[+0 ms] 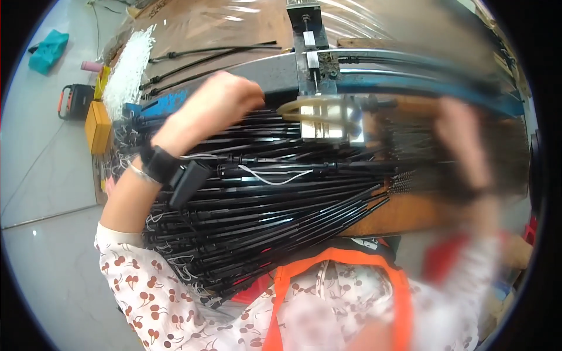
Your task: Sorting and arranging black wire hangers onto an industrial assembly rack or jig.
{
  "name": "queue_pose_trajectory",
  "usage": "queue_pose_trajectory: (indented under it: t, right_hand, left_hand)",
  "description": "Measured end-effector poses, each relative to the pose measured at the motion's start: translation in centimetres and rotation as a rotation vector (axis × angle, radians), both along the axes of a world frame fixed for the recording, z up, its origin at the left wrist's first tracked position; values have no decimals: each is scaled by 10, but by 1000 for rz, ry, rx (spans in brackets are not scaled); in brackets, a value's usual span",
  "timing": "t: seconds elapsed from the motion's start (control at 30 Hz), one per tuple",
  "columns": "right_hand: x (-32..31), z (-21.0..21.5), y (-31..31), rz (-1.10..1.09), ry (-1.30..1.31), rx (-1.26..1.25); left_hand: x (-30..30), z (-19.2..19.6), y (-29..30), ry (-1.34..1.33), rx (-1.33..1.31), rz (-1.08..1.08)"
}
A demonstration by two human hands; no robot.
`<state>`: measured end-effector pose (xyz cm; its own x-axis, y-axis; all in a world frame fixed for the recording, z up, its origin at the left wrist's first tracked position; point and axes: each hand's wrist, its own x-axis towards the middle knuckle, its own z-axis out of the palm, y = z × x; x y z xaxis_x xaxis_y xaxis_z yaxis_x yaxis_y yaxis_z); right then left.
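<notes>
My left hand [231, 96] is curled closed just left of a metal clamp block [332, 120] fixed across the bench. Its fingertips are turned away, so anything between them is hidden. Over on the right, my right hand [459, 126] is smeared by motion, near the blue-edged rail [421, 88] and a bundle of thin dark rods [404, 140]. A pale yellowish hose [293, 107] loops at the block's left side. Below both hands lies a broad pile of long black rods [257, 202], with white cord loops at their left ends. One white cord [275, 180] lies across the pile.
A heap of thin white pieces [130, 70] lies at the far left, beside a yellow box [98, 127]. Several separate black rods [205, 58] rest behind my left hand. A black case with orange trim [76, 102] and a teal cloth [49, 51] are on the floor.
</notes>
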<state>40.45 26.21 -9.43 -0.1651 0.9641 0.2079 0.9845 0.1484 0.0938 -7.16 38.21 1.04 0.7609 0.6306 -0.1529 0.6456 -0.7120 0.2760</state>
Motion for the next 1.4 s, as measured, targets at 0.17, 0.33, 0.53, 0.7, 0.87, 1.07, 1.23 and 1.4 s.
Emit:
queue_pose_trajectory:
  t: [0.17,0.33,0.53,0.7,0.87,1.07,1.23,1.4]
  right_hand:
    - [-74,39,-8,85,287,-312]
    - [-95,34,-21,309,396,-376]
    - [-128,29,-15,478,566,-362]
    - [-143,21,-16,362,778,-315]
    - [-150,18,-22,283,932,-377]
    - [-153,20,-35,165,981,-290]
    - [-158,38,-41,344,890,-243]
    - [-159,37,-48,323,891,-79]
  left_hand:
    - [-2,-22,-37,195,-157,13]
    - [2,-23,-40,154,-133,-60]
    - [31,-18,-67,153,-206,-60]
    - [19,-34,-65,65,-237,-47]
    - [3,-26,-67,4,-220,-107]
    - [-4,-10,-77,102,-166,-133]
    - [-7,4,-88,-49,17,-138]
    - [-1,7,-103,-135,11,-71]
